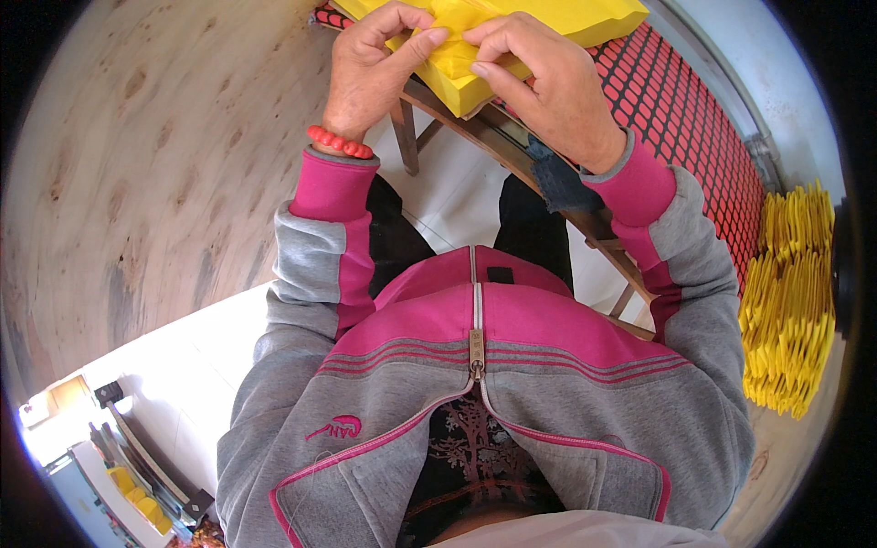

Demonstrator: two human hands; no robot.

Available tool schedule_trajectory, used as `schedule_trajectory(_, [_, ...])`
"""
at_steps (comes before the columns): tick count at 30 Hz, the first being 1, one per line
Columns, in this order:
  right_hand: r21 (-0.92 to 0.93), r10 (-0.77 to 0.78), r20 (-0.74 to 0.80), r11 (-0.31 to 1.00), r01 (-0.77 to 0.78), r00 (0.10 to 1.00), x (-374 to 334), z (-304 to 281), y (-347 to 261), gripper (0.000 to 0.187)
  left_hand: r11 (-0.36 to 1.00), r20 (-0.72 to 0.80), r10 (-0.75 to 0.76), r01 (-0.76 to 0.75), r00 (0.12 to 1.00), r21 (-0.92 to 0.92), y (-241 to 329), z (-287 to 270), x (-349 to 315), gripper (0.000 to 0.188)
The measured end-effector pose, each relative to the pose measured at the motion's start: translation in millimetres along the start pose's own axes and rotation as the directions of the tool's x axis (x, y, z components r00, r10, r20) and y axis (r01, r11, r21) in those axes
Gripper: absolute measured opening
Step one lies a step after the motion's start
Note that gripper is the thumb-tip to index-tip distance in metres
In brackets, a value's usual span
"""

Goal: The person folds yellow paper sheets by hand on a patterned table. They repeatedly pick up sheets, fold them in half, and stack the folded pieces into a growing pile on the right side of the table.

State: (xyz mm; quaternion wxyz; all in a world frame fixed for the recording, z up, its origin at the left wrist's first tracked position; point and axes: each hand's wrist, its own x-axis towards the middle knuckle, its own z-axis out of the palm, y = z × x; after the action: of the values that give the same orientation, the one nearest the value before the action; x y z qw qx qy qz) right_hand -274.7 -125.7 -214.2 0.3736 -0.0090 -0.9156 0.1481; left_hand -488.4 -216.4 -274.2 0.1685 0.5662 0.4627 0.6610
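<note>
Far left it's mostly a big wood-grain board (137,173), pale with dark knots, filling that whole side. Below it, in the bottom corner, there's some kind of rack (164,475) with yellow pieces (137,500) on it, too bent by the lens to say more. Bright white tiled floor (196,365) sits just beside that.

Next is the left hand (370,68), red beaded bracelet (340,143) on the wrist, thumb and forefinger nearly together and pinching a crinkled yellow sheet (454,62). The sheet's up at the top of the view, between both hands and over the near edge of the counter (475,126), with more flat yellow material (585,20) right behind it. Can't tell if it's paper or plastic, tbh.

The right hand (553,78) is on the sheet's other side, thumb and forefinger a bit apart with the tips touching it; can't tell how firm that grip is. Below that wrist hangs a dark blue cloth (559,183). Then there's the counter's red-and-black patterned cover (681,110), and far right, thick bunches of folded yellow pieces (786,301) packed together.
</note>
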Motion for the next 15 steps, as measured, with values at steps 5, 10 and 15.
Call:
schedule_trajectory(5, [0.075, 0.041, 0.000, 0.996, -0.041, 0.999, -0.3, 1.0, -0.6, 0.010, 0.999, 0.046, 0.008, -0.010, 0.999, 0.033, -1.7, -5.2, 1.5, 0.011])
schedule_trajectory(10, [0.198, 0.080, 0.011, 0.977, -0.081, 0.997, -0.9, 2.0, 3.0, 0.009, 0.998, 0.122, -0.048, 0.043, 0.991, 0.038, -1.2, -13.6, 1.8, 0.014])
schedule_trajectory(15, [0.232, 0.127, 0.042, 0.964, -0.134, 0.991, -0.5, 0.8, 5.0, 0.007, 0.993, 0.182, -0.090, 0.101, 0.979, -0.055, 0.3, -21.2, 1.8, 0.016])
